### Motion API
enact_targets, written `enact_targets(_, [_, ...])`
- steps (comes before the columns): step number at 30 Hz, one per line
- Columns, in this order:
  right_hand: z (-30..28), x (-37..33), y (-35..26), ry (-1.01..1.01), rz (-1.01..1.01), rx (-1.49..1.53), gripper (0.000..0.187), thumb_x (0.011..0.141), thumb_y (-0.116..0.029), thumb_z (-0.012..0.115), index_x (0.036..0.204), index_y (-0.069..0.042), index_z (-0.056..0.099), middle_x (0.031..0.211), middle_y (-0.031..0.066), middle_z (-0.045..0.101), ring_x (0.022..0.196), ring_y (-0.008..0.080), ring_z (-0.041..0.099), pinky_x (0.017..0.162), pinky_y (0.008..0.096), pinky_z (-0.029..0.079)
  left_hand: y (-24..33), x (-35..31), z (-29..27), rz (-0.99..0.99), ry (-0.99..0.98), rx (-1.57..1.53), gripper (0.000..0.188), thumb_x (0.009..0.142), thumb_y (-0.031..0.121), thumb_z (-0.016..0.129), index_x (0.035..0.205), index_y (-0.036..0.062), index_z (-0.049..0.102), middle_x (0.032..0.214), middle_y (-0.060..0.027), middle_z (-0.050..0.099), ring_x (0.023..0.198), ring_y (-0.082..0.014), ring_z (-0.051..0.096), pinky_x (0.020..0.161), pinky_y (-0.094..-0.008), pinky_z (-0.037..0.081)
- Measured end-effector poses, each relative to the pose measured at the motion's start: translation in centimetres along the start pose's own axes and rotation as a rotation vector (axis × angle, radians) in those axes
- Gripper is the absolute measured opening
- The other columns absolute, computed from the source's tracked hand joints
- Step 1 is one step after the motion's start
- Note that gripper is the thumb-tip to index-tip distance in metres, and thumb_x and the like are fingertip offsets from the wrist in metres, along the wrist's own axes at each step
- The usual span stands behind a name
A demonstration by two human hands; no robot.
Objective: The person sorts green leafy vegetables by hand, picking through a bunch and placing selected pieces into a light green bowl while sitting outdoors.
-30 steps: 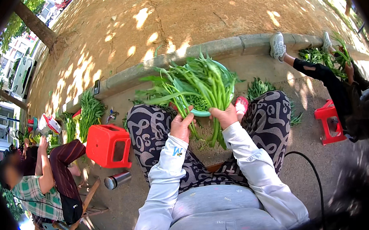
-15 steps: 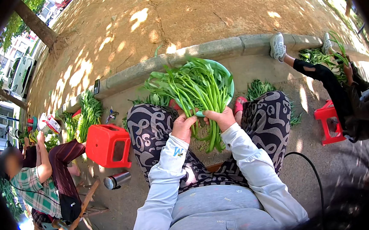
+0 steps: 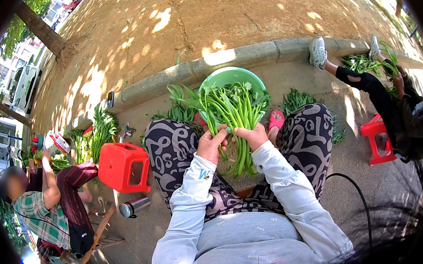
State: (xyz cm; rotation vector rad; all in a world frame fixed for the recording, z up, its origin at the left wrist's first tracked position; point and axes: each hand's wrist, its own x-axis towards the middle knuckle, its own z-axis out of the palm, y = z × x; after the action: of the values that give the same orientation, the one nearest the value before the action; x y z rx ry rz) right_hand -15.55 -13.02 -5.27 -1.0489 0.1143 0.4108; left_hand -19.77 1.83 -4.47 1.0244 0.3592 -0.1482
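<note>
My left hand [image 3: 213,144] is closed on a few long green stems at the left edge of a bunch of leafy greens [image 3: 240,111] that look like water spinach. Thumb and fingers of my right hand [image 3: 252,137] wrap the bunch's main stems, whose cut ends hang toward me between my knees. The leafy tops lean away over a light green basin [image 3: 232,74]. What lies inside the basin is mostly hidden under the leaves.
A red plastic stool [image 3: 123,166] and a steel flask [image 3: 135,206] stand at my left. Piles of greens [image 3: 297,101] lie beside the concrete kerb [image 3: 164,84]. One person sits far left; another at right, near a red stool [image 3: 377,140], handles greens.
The leafy tops have dropped and drawn toward me, baring the basin's far rim. Both hands stay nearly in place, still gripping stems.
</note>
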Motion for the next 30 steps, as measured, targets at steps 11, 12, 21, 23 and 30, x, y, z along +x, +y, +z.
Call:
enact_targets(11, [0.3, -0.3, -1.8, 0.09, 0.04, 0.0, 0.032, 0.07, 0.001, 0.065, 0.101, 0.002, 0.057, 0.083, 0.0091, 0.063, 0.058, 0.0165, 0.06, 0.051, 0.0278, 0.05, 1.1, 0.0, -0.3, 0.204, 0.203, -0.238, 0.016, 0.083, 0.004, 0.06, 0.098, 0.0088, 0.059, 0.095, -0.0045, 0.061, 0.065, -0.0101, 0.051, 0.053, -0.023, 0.043])
enact_targets(12, [0.3, -0.3, -1.8, 0.089, 0.036, 0.003, 0.032, 0.07, 0.001, 0.065, 0.101, 0.002, 0.057, 0.084, 0.0091, 0.063, 0.059, 0.0166, 0.06, 0.051, 0.0278, 0.051, 1.2, 0.1, -0.3, 0.209, 0.209, -0.236, 0.016, 0.083, 0.004, 0.06, 0.098, 0.0089, 0.059, 0.097, -0.0046, 0.061, 0.065, -0.0097, 0.051, 0.053, -0.0231, 0.042])
enact_targets(21, [0.2, -0.3, -1.6, 0.012, 0.058, -0.039, 0.035, 0.069, 0.003, 0.065, 0.103, 0.0, 0.057, 0.09, 0.0074, 0.063, 0.067, 0.016, 0.061, 0.055, 0.0278, 0.052, 1.3, 0.1, -0.4, 0.128, 0.2, -0.183, 0.023, 0.085, 0.01, 0.06, 0.107, 0.0101, 0.056, 0.107, -0.0034, 0.058, 0.072, -0.0109, 0.055, 0.056, -0.0234, 0.044])
enact_targets(23, [0.2, -0.2, -1.5, -0.03, 0.054, -0.05, 0.036, 0.069, 0.003, 0.065, 0.103, -0.001, 0.058, 0.09, 0.0062, 0.063, 0.069, 0.0158, 0.061, 0.057, 0.0283, 0.052, 1.0, 0.3, -0.8, 0.094, 0.165, -0.167, 0.03, 0.086, 0.016, 0.059, 0.115, 0.0096, 0.053, 0.109, -0.0035, 0.057, 0.075, -0.012, 0.056, 0.058, -0.0242, 0.044])
enact_targets(30, [1.1, -0.7, -1.9, -0.278, 0.068, -0.026, 0.048, 0.069, 0.007, 0.067, 0.113, 0.002, 0.05, 0.096, 0.0129, 0.063, 0.081, 0.0212, 0.064, 0.068, 0.0313, 0.053, 1.7, -0.1, 0.2, 0.054, -0.059, -0.245, 0.036, 0.09, 0.015, 0.047, 0.123, 0.0015, 0.045, 0.105, -0.0054, 0.055, 0.087, -0.0146, 0.055, 0.07, -0.03, 0.048])
